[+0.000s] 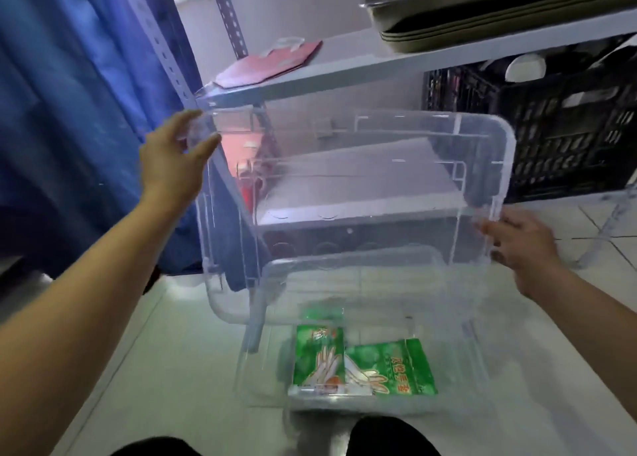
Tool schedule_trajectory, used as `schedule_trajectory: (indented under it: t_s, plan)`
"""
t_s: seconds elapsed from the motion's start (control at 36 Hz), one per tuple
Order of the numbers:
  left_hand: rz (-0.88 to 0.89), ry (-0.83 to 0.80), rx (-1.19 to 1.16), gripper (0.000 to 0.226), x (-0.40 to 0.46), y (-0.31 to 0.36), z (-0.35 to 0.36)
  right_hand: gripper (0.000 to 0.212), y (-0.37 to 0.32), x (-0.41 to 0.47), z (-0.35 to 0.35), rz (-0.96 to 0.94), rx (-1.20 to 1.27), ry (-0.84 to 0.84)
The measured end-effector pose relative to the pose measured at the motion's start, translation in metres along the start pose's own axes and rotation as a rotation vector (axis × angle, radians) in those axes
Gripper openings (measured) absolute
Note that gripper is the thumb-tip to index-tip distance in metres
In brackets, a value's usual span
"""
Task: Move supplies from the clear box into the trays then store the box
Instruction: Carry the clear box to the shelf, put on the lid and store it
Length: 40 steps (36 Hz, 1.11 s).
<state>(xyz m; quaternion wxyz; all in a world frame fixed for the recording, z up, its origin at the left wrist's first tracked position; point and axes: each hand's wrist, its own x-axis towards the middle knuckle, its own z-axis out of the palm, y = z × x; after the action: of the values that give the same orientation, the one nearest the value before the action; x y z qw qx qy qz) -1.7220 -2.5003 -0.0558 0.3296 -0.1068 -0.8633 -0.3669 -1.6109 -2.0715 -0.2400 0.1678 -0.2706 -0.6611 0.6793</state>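
A clear plastic lid (362, 152) hangs tilted in the air in front of the shelves. My left hand (172, 162) grips its upper left corner. My right hand (520, 249) holds its lower right edge, thumb on the rim. Under the lid the clear box (458, 369) stands uncovered on the white floor. Two green packets printed with gloves (319, 359) (400, 366) lie flat on the box's bottom. A stack of metal trays (499, 11) rests on the top shelf at the upper right.
A white shelf unit (344, 69) stands behind the lid, with a red bag (269, 62) on its upper board. A black plastic crate (558, 135) sits at the right. A blue curtain (86, 93) hangs at the left. My knees (379, 438) are at the bottom edge.
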Motion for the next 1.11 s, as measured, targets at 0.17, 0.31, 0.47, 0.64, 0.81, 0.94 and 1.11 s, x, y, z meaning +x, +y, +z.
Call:
schedule_trajectory:
  t_s: [0.17, 0.31, 0.47, 0.64, 0.81, 0.94, 1.11]
  plan:
    - [-0.395, -0.286, 0.102, 0.044, -0.051, -0.060, 0.048, 0.039, 0.031, -0.018, -0.014, 0.191, -0.266, -0.064]
    - [-0.473, -0.379, 0.101, 0.042, -0.090, -0.100, 0.074, 0.042, 0.059, -0.016, -0.018, 0.301, -0.374, -0.082]
    - [-0.449, -0.429, 0.111, 0.047, -0.088, -0.130, 0.097, 0.042, 0.071, 0.003, 0.008, 0.335, -0.461, -0.030]
    - [-0.586, -0.757, 0.176, 0.076, -0.133, -0.166, 0.108, 0.031, 0.095, -0.012, 0.028, 0.228, -0.756, -0.093]
    - [-0.773, -0.932, 0.184, 0.050, -0.181, -0.189, 0.095, 0.047, 0.118, -0.023, 0.017, 0.218, -0.720, -0.056]
    - [-0.911, -0.902, 0.124, 0.070, -0.185, -0.201, 0.087, 0.044, 0.118, -0.026, 0.015, 0.302, -0.685, -0.037]
    - [-0.965, -0.925, 0.086, 0.075, -0.193, -0.207, 0.083, 0.042, 0.125, -0.037, 0.010, 0.304, -0.711, -0.016]
